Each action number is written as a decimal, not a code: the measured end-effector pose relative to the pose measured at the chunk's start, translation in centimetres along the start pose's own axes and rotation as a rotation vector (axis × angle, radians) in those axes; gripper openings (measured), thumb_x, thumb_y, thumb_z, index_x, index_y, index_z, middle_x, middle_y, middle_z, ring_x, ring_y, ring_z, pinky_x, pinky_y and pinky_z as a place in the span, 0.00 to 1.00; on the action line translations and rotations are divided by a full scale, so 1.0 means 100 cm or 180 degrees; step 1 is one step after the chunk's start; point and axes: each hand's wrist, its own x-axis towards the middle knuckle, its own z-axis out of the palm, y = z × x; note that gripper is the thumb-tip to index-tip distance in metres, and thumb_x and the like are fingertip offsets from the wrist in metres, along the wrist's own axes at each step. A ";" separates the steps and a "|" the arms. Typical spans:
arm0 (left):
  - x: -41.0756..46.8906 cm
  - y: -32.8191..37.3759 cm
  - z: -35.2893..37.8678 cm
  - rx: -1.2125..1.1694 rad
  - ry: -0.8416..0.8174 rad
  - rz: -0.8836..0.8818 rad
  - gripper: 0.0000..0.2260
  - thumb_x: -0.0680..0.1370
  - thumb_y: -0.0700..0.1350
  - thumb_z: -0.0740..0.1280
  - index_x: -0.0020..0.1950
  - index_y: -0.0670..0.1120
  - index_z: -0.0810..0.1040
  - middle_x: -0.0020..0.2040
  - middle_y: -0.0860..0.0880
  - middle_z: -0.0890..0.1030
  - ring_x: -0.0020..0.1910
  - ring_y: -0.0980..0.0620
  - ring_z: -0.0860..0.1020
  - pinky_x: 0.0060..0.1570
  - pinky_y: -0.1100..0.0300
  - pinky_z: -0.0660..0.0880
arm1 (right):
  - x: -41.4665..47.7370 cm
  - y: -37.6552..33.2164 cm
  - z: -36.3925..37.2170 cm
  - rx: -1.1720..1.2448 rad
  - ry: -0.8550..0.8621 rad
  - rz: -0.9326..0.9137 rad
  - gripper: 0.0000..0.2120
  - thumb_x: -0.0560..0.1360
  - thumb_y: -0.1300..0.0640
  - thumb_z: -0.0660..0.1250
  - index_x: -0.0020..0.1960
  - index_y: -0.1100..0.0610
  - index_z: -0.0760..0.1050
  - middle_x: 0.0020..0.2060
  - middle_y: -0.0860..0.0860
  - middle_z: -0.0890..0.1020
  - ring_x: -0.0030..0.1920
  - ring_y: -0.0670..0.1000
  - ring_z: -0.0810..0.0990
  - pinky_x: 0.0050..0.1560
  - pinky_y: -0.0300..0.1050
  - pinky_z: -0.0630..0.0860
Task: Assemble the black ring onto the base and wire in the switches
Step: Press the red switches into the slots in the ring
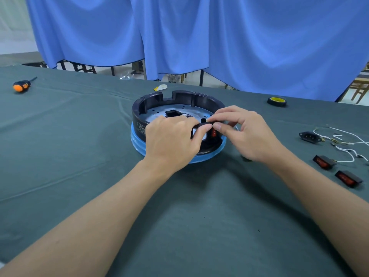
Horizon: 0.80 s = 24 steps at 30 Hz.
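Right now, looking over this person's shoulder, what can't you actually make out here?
All in the head view:
- The red switch: fingers of the left hand and right hand cover most of it, so whether it is seated in the black ring cannot be told.
- The label on the ring: print too small to read.
- The white wires: cut off by the right edge.

Bare forearms (both), bare hands
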 end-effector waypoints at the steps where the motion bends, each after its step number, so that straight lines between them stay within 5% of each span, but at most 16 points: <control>1: 0.000 -0.001 0.001 0.0020 0.0024 0.0017 0.16 0.77 0.55 0.67 0.34 0.48 0.83 0.25 0.52 0.77 0.26 0.47 0.76 0.29 0.61 0.58 | 0.001 -0.001 0.000 0.0050 0.0000 0.0061 0.08 0.77 0.61 0.68 0.50 0.51 0.83 0.48 0.41 0.80 0.35 0.39 0.74 0.40 0.27 0.69; 8: -0.002 -0.003 0.008 -0.0057 0.0122 0.0112 0.15 0.78 0.53 0.66 0.39 0.46 0.85 0.28 0.50 0.79 0.29 0.45 0.77 0.31 0.53 0.70 | -0.003 -0.003 0.005 -0.0276 0.0090 -0.0066 0.09 0.77 0.63 0.66 0.53 0.54 0.82 0.49 0.43 0.81 0.36 0.35 0.75 0.46 0.27 0.70; 13: -0.003 -0.011 0.004 -0.0084 0.0115 0.0353 0.12 0.78 0.51 0.66 0.50 0.45 0.85 0.37 0.50 0.84 0.38 0.47 0.80 0.48 0.54 0.64 | 0.000 0.003 0.007 -0.0431 0.0198 0.0085 0.11 0.76 0.58 0.67 0.51 0.42 0.80 0.49 0.34 0.79 0.36 0.34 0.73 0.50 0.54 0.77; 18: -0.006 -0.013 0.004 -0.0058 0.0027 0.0229 0.11 0.78 0.50 0.65 0.49 0.45 0.84 0.36 0.51 0.82 0.38 0.45 0.78 0.47 0.53 0.63 | -0.007 -0.001 0.006 -0.0748 0.0299 -0.0147 0.12 0.76 0.55 0.66 0.57 0.42 0.77 0.57 0.34 0.76 0.39 0.42 0.74 0.49 0.52 0.78; 24: -0.007 -0.008 0.005 0.0022 0.0019 0.0262 0.10 0.78 0.48 0.65 0.48 0.43 0.84 0.33 0.49 0.80 0.36 0.44 0.77 0.45 0.53 0.63 | -0.030 0.013 -0.050 -0.1471 0.0166 0.0181 0.05 0.76 0.56 0.67 0.48 0.50 0.82 0.42 0.44 0.80 0.40 0.49 0.76 0.48 0.49 0.76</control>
